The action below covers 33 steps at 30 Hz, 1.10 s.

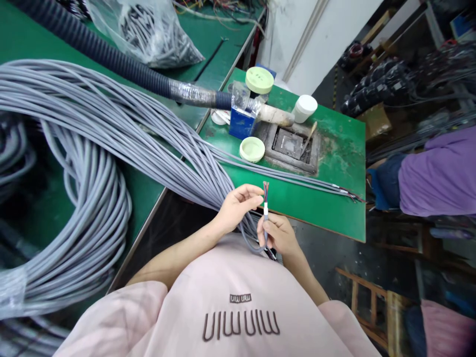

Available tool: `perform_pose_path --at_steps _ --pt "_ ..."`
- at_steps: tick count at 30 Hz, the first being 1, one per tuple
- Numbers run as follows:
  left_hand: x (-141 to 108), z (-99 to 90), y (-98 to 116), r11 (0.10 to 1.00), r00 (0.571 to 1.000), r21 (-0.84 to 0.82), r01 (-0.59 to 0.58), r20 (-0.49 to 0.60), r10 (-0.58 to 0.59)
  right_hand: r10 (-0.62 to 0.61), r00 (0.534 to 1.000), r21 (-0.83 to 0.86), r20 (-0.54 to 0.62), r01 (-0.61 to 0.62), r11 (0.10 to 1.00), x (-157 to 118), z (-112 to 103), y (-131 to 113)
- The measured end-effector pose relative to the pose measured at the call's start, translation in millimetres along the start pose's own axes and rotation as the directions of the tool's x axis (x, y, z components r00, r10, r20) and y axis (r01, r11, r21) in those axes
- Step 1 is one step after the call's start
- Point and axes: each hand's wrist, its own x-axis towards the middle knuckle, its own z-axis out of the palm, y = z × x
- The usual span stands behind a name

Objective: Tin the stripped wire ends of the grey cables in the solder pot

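Observation:
My right hand (pixel 277 234) grips a grey cable (pixel 266 225) just below its stripped end, which points up. A white sleeve (pixel 265 209) sits around the cable there, and several thin coloured wires (pixel 266 192) stick out above it. From the left, my left hand (pixel 241 204) has thumb and forefinger pinched at these wires; the exact contact at the fingertips is small. Behind and beside my hands runs a thick bundle of grey cables (pixel 178 158). A few cables (pixel 297 176) lie across the green bench (pixel 342 218), their stripped ends near its right edge.
A solder pot (pixel 292 144) with a stick (pixel 308 140) sits in the bench. Around it are a pale green dish (pixel 252 149), a white tub (pixel 305 107), a blue box (pixel 241 121) and a ribbed hose (pixel 148 77). A person in purple (pixel 439 173) is at the right.

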Motion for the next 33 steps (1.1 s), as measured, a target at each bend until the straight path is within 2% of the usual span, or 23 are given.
perform_pose_path --at_steps 4,9,13,16,18,20,22,23,25,29,33 --pt "0 -4.4 4 0.993 0.988 0.028 -0.116 -0.102 0.118 0.009 1.000 -0.037 -0.001 -0.009 0.999 3 8 -5" --pt "1 -2.7 9 0.990 0.982 0.030 -0.140 -0.124 0.142 0.019 1.000 -0.091 -0.006 -0.020 0.996 5 14 -7" --pt "1 -5.8 4 0.987 0.975 0.015 -0.162 -0.150 0.163 0.005 1.000 -0.140 -0.025 -0.008 0.990 5 17 -10" --pt "-4 -10.4 0 0.964 0.954 0.068 -0.257 -0.139 0.264 -0.017 0.999 -0.203 -0.045 0.007 0.979 4 18 -13" --pt "-7 -13.3 0 0.910 0.919 0.199 -0.363 -0.085 0.385 -0.048 0.998 -0.295 -0.046 0.032 0.955 5 20 -15" --pt "-11 -16.0 1 0.812 0.869 0.362 -0.459 -0.008 0.495 -0.089 0.995 -0.409 -0.035 0.067 0.910 5 21 -16" --pt "-12 -18.3 3 0.717 0.830 0.487 -0.500 0.033 0.556 -0.126 0.991 -0.495 -0.037 0.091 0.864 6 23 -17" --pt "-13 -19.1 3 0.690 0.822 0.526 -0.497 0.029 0.569 -0.141 0.989 -0.521 -0.042 0.099 0.848 6 24 -17" --pt "-13 -20.0 3 0.694 0.827 0.559 -0.453 -0.028 0.562 -0.169 0.984 -0.550 -0.054 0.112 0.827 7 25 -17" --pt "-14 -19.1 4 0.808 0.869 0.488 -0.330 -0.177 0.461 -0.209 0.976 -0.605 -0.053 0.135 0.785 9 28 -17" --pt "-13 -20.1 5 0.916 0.913 0.342 -0.211 -0.265 0.309 -0.236 0.971 -0.674 -0.046 0.145 0.724 10 29 -17"
